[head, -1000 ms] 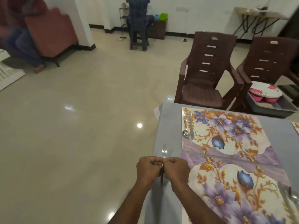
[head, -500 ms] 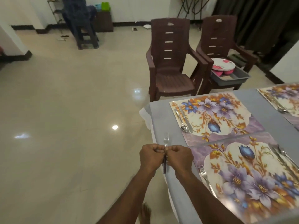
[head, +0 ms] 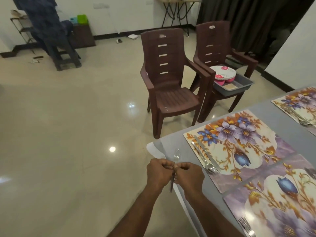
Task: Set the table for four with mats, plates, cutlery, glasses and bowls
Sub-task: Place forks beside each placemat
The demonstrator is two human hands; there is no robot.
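1. Head view, hands. The left hand (head: pixel 159 173) and right hand (head: pixel 189 175) meet knuckle to knuckle at the table's (head: pixel 171 151) near corner, fingers of both curled round one fork (head: pixel 175 157).
2. Head view, fork. It stands nearly upright between the fists: tines above them, the handle's end showing below (its middle is hidden by the fingers).
3. Head view, mats. The grey table carries a floral mat (head: pixel 239 144) with a knife (head: pixel 206 153) and spoon (head: pixel 202 159) lying side by side along its left edge. A nearer mat (head: pixel 282 199) touches it, with a second fork (head: pixel 246 225) at its near corner. A far mat (head: pixel 297 106), at the right edge, bears cutlery too small to sort.
4. Head view, supplies. Two brown chairs stand beyond the table; the left chair (head: pixel 171 79) has a bare seat, the right chair (head: pixel 220 48) holds a grey tray (head: pixel 239 87) with a flowered plate (head: pixel 224 71) resting over pink bowls (head: pixel 222 80).
5. Head view, surroundings. Glossy cream floor (head: pixel 68 134); a dark curtain (head: pixel 248 19) hangs behind the chairs.
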